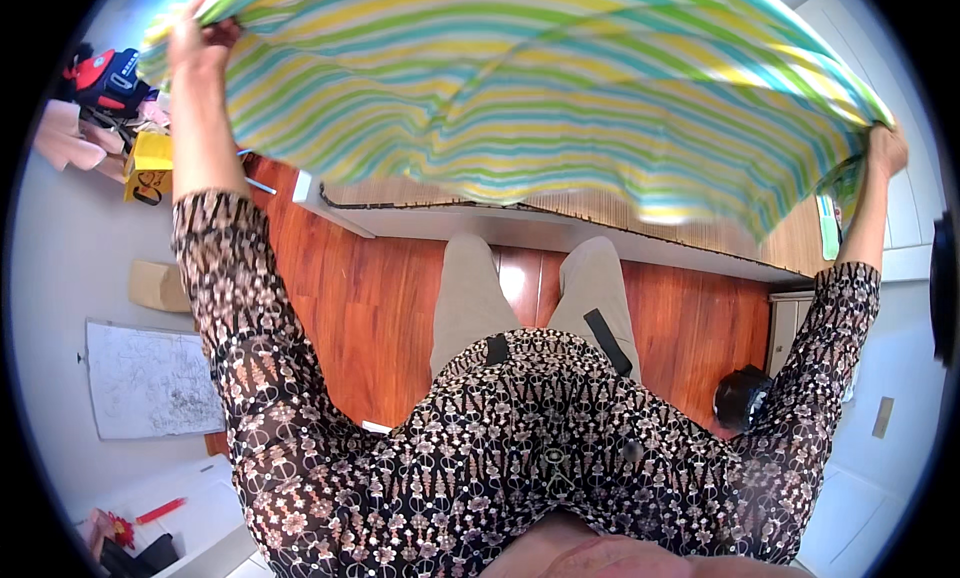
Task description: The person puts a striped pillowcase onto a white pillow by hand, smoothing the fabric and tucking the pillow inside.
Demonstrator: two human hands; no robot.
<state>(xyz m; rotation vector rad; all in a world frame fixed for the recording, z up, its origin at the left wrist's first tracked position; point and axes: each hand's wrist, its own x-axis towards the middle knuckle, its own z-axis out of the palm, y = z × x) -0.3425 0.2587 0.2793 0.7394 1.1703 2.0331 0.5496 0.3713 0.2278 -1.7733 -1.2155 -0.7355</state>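
A large striped cloth [560,98] in green, yellow, turquoise and white is spread wide in the air, bulging between my raised arms. At the upper left, my left hand [203,43] is closed round one part of its edge. Far out on the right, my right hand [885,153] grips another part. The cloth's lower edge hangs in folds above a bed with a woven mat [400,193] and hides much of it. Its far side runs out of the picture at the top.
My legs stand at the bed's white side board [430,223], on a reddish wood floor [340,308]. To the right are a black bag [742,398] and a small cabinet [787,328]. Along the left wall are a backpack [108,81], a yellow bag [150,163] and a whiteboard [155,383].
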